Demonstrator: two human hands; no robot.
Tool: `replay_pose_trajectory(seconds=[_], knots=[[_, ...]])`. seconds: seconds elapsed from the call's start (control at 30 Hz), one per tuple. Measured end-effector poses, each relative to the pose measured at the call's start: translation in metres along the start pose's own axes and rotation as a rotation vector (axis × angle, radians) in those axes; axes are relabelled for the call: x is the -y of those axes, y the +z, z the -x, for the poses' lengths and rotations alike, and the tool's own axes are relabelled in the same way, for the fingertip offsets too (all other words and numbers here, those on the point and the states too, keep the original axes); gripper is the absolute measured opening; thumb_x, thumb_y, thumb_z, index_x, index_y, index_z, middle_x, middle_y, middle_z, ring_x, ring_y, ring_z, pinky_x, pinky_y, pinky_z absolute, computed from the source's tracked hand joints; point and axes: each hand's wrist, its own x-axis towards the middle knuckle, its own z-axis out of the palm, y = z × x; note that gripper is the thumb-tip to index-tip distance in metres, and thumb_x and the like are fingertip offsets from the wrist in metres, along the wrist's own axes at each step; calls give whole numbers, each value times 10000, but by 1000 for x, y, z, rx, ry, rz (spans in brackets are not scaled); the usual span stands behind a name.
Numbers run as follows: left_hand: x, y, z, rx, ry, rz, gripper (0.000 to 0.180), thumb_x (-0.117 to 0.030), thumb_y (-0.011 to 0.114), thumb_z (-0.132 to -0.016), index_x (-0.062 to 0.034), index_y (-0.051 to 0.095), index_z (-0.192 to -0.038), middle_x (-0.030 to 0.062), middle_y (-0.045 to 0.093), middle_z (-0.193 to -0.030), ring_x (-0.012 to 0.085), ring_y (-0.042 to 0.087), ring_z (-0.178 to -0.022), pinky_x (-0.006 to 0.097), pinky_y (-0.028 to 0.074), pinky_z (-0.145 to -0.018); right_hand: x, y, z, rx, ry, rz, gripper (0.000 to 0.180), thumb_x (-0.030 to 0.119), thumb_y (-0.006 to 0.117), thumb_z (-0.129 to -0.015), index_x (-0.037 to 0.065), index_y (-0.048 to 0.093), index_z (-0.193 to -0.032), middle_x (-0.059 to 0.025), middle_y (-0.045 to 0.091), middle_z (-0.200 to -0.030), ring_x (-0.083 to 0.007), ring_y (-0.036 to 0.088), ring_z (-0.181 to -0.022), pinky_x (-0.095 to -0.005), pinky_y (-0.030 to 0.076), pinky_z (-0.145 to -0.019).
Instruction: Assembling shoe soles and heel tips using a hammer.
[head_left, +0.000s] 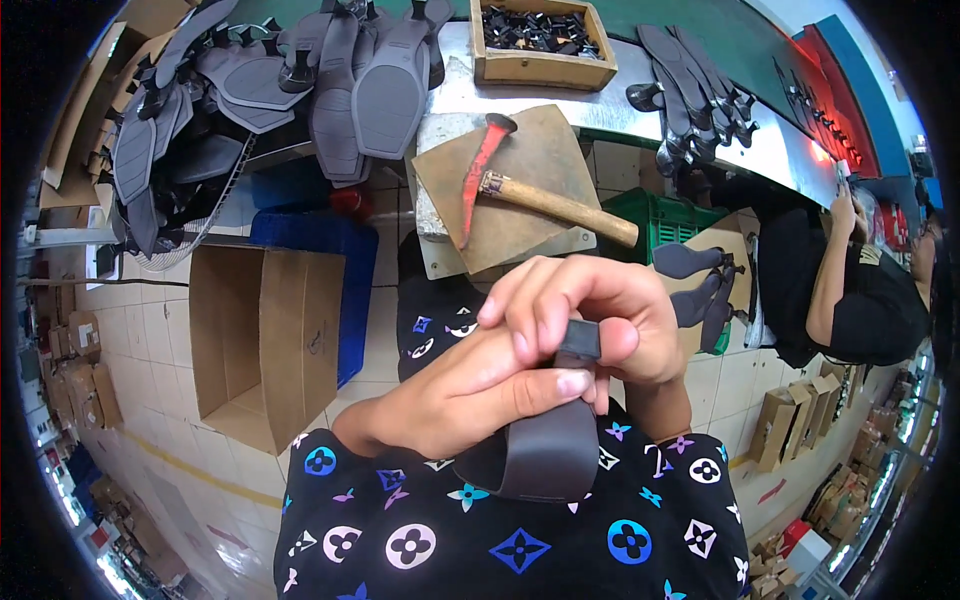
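My left hand [455, 385] and right hand [625, 300] clamp this shoe [552, 460], heel [579, 340] seemingly on; hammer [560, 206] idle at twelve o'clock, soles [392, 100] apparently left at eleven.

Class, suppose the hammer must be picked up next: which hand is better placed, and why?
Probably the right hand: the hammer's wooden handle ends just beyond its knuckles, while the left hand lies farther off, its thumb against the dark shoe.

2 hands [465, 390] [625, 305] close together, fingers [555, 300] curled
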Motion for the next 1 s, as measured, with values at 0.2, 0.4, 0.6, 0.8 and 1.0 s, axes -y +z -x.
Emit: replay_pose_trajectory(seconds=[0.2,0.4,0.6,0.8,1.0], knots=[[5,7,3,6,-8,66,315,-242,504,-1056,37,613,-1152,89,638,-1077,176,595,-1071,310,455,-970,6,16,-3,-117,32,50,575,572,586,-929,0,609,-883,-116,634,-838,-246,621,-871,-485,484,-918],[14,5,2,46,88,-103,317,-257,492,-1059,26,616,-1128,90,629,-1067,193,584,-1068,316,428,-977,2,7,-1,32,-3,-64,593,534,619,-941,-55,661,-987,-189,654,-1026,-262,611,-1055,-304,539,-821],[3,10,7,-71,-55,174,309,-251,498,-1055,27,627,-1097,93,628,-1055,163,584,-1049,293,428,-962,-7,6,-2,-30,-98,109,586,513,576,-976,-57,636,-1095,-162,674,-1039,-302,591,-1170,-375,474,-977],[6,8,5,-86,143,-336,393,-247,453,-1061,74,518,-1279,207,568,-1265,307,552,-1207,379,406,-1029,18,15,5,-64,-165,711,286,135,643,-832,55,699,-1101,-82,735,-1112,-299,633,-1198,-511,272,-1108],[9,5,-8,-187,171,-571,399,-218,449,-1028,56,526,-1307,167,602,-1231,235,567,-1190,337,422,-1012,2,10,10,-190,-126,674,177,141,602,-883,14,703,-953,-164,759,-951,-378,662,-1152,-545,229,-1155]])
